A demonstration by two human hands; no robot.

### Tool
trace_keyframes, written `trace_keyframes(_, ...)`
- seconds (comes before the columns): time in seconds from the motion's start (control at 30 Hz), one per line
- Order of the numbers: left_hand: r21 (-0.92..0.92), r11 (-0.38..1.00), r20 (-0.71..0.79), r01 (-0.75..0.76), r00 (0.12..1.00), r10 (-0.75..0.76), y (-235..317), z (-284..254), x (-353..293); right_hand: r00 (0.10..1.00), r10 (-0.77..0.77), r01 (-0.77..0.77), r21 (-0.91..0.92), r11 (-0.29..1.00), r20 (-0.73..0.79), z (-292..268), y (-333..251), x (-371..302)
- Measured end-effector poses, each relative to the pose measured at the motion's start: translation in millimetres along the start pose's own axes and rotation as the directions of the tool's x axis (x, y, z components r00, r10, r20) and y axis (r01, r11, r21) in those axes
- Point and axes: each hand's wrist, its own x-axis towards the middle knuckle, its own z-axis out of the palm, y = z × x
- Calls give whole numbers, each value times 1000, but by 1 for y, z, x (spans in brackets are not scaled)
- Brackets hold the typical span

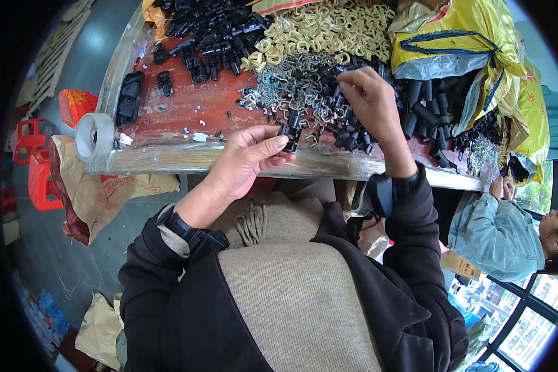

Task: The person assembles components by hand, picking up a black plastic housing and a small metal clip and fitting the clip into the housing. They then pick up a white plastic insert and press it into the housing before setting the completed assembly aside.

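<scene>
My left hand [249, 155] is closed, pinching a small black plastic fitting [289, 135] between thumb and fingers just above the table's near edge. To its right, my right hand [372, 99] hovers over the loose parts with its fingers curled and thumb drawn in. Whatever may be between those fingertips is too small to make out. Beneath and left of the right hand lies a heap of bent metal clips [297, 77]. Small black parts [351, 137] are scattered below it. Beyond the clips spreads a big pile of cream curved pieces [328, 31].
Black fittings [214, 37] are heaped at the far left. A tape roll [94, 137] stands at the table's left corner. Yellow sacks [477, 37] and black tubes [429, 115] occupy the right. Red stools [42, 180] are on the floor; another person [499, 235] sits at the right.
</scene>
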Motion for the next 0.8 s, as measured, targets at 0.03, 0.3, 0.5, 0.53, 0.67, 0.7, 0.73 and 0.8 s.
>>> trace_keyframes(0.03,-4,1000,-13,-4,1000,4,-1,-2,2,993,-46,14,-289,957,-105,-2,7,9)
trace_keyframes(0.3,-59,998,-81,-11,997,6,-2,-10,7,967,223,-253,-319,913,-126,13,50,40)
trace_keyframes(0.5,-71,997,-59,-37,998,33,-3,-5,11,950,291,-282,695,661,109,22,8,3)
trace_keyframes(0.53,-73,997,-50,-35,998,32,-4,-3,12,950,293,-284,694,662,110,25,1,-5)
trace_keyframes(0.67,-70,997,-34,-25,999,23,-6,3,11,904,348,-328,926,188,250,33,-16,-26)
trace_keyframes(0.7,-66,998,-31,-23,999,21,-6,3,11,888,368,-353,922,160,276,36,-16,-29)
trace_keyframes(0.73,-66,998,-33,-23,999,21,-6,4,10,871,386,-378,916,132,304,39,-17,-32)
trace_keyframes(0.8,-64,998,-38,-29,999,27,-6,4,8,853,403,-404,909,102,333,41,-20,-36)
